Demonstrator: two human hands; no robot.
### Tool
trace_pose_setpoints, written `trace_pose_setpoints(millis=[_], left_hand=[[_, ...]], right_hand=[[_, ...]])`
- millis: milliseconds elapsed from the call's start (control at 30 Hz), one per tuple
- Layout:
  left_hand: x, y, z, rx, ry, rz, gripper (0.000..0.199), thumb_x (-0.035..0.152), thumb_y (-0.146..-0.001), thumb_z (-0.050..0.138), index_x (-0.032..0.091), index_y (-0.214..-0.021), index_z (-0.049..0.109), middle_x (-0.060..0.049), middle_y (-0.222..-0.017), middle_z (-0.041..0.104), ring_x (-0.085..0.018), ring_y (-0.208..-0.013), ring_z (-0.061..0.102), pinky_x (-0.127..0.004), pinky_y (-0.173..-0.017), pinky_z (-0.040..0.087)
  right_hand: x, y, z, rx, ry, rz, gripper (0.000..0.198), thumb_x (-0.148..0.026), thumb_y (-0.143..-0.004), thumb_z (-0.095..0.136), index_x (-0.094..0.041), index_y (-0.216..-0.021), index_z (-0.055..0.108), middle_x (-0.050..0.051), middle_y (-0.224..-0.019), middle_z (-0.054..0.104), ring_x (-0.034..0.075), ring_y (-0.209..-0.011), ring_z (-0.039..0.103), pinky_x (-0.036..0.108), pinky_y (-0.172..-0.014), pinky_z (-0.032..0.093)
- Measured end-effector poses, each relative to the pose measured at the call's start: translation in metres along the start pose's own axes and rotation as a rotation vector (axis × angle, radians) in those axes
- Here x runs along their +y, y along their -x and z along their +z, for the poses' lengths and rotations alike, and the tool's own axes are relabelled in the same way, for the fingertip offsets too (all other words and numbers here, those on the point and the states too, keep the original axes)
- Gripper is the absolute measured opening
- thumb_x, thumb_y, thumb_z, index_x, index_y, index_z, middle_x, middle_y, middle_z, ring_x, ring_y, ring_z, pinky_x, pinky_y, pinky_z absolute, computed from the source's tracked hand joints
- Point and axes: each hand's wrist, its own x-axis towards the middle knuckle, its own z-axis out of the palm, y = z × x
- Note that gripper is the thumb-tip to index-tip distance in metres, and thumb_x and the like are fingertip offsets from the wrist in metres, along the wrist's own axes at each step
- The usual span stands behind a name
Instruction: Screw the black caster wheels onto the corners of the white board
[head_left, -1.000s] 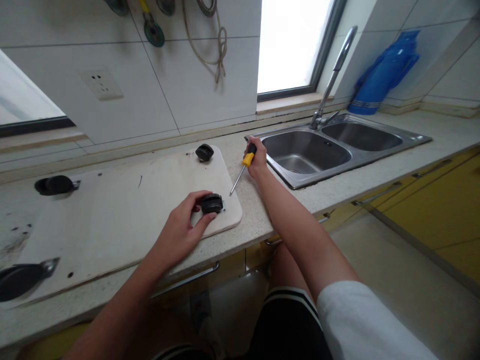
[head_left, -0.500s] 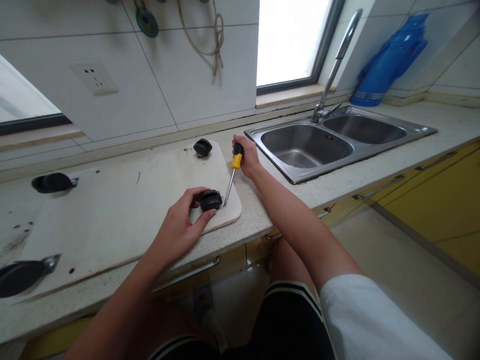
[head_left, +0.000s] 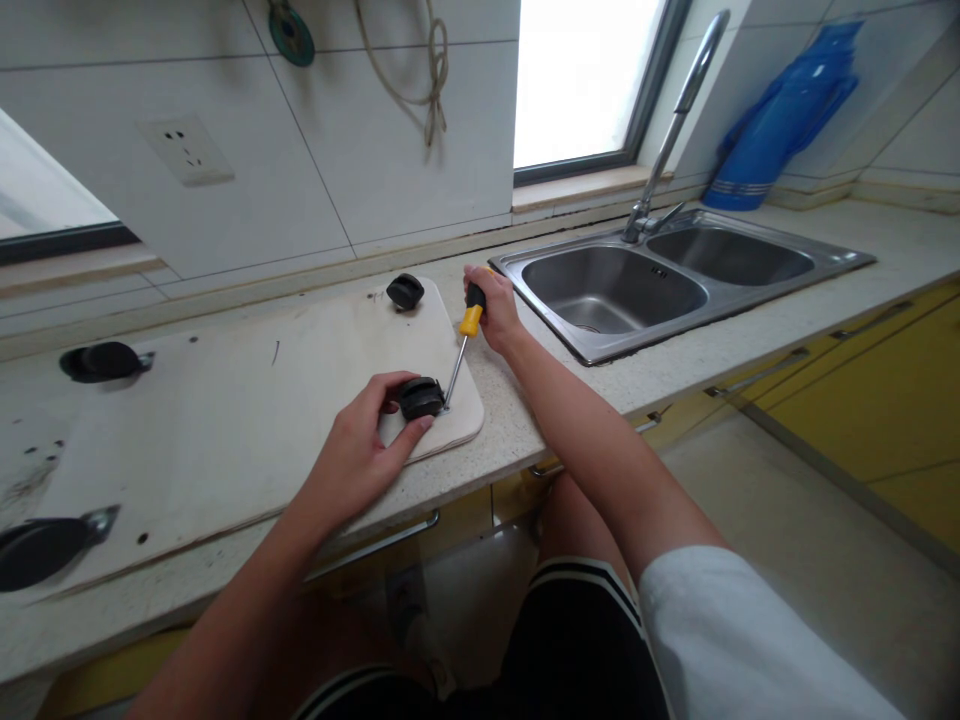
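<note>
My left hand [head_left: 369, 430] is closed around a black caster wheel [head_left: 421, 398], thumb in front and fingers behind. The caster stands on the near right corner of a white board [head_left: 225, 430], which lies flat on the counter. In my right hand [head_left: 493, 305] is a screwdriver [head_left: 471, 320] with a black and yellow handle, held at a slant. Its metal shaft runs down to the caster's mounting plate, and the tip touches there. Another black caster [head_left: 405, 292] sits at the board's far right corner. Two more casters [head_left: 105, 362] are on its left end.
A double steel sink [head_left: 585, 350] with a tall tap [head_left: 675, 120] is set into the counter [head_left: 517, 410] on the right. Beyond it, a blue thermos flask [head_left: 784, 120] stands in the corner. A wall socket [head_left: 185, 150] and a looped cord [head_left: 435, 80] are on the tiled wall.
The screwdriver handle has shifted slightly left, and my right fingers have changed their hold on it. My left hand stays on the caster.
</note>
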Motion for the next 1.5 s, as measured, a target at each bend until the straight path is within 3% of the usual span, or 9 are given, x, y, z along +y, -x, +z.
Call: trace_pose_setpoints(millis=[300, 933, 1200, 1500], left_hand=[[0.0, 0.0, 0.0, -0.005, 0.005, 0.003, 0.044, 0.046, -0.103, 0.077, 0.028, -0.142, 0.067, -0.006, -0.13, 0.08, -0.027, -0.113, 0.077, -0.043, -0.102, 0.062], [0.003, -0.001, -0.001, -0.01, -0.011, -0.006, 0.045, 0.048, -0.103, 0.076, 0.027, -0.142, 0.068, -0.008, -0.13, 0.08, -0.027, -0.112, 0.077, -0.044, -0.103, 0.063], [0.004, 0.001, -0.001, -0.008, 0.0, -0.004, 0.044, 0.045, -0.102, 0.076, 0.027, -0.141, 0.068, -0.008, -0.128, 0.081, -0.027, -0.11, 0.077, -0.044, -0.101, 0.063], [0.004, 0.0, -0.001, -0.013, -0.008, -0.005, 0.045, 0.047, -0.102, 0.076, 0.027, -0.142, 0.068, -0.008, -0.129, 0.08, -0.027, -0.11, 0.076, -0.043, -0.102, 0.063]], right_hand=[[0.002, 0.0, 0.001, 0.001, -0.021, -0.01, 0.053, -0.069, -0.076, 0.087, -0.025, -0.073, 0.059, -0.004, -0.076, 0.053, 0.011, -0.064, 0.044, 0.026, -0.052, 0.031], [-0.015, 0.008, 0.001, -0.017, 0.134, -0.041, 0.048, -0.059, -0.083, 0.088, -0.023, -0.065, 0.062, -0.004, -0.069, 0.049, 0.011, -0.063, 0.043, 0.027, -0.055, 0.033], [-0.008, -0.004, -0.005, 0.071, -0.034, -0.005, 0.051, -0.063, -0.083, 0.088, -0.024, -0.073, 0.058, -0.003, -0.076, 0.055, 0.011, -0.064, 0.046, 0.026, -0.054, 0.034], [-0.011, 0.006, -0.002, 0.005, 0.157, -0.037, 0.054, -0.065, -0.082, 0.088, -0.024, -0.064, 0.058, -0.003, -0.068, 0.05, 0.012, -0.063, 0.043, 0.027, -0.053, 0.033]])
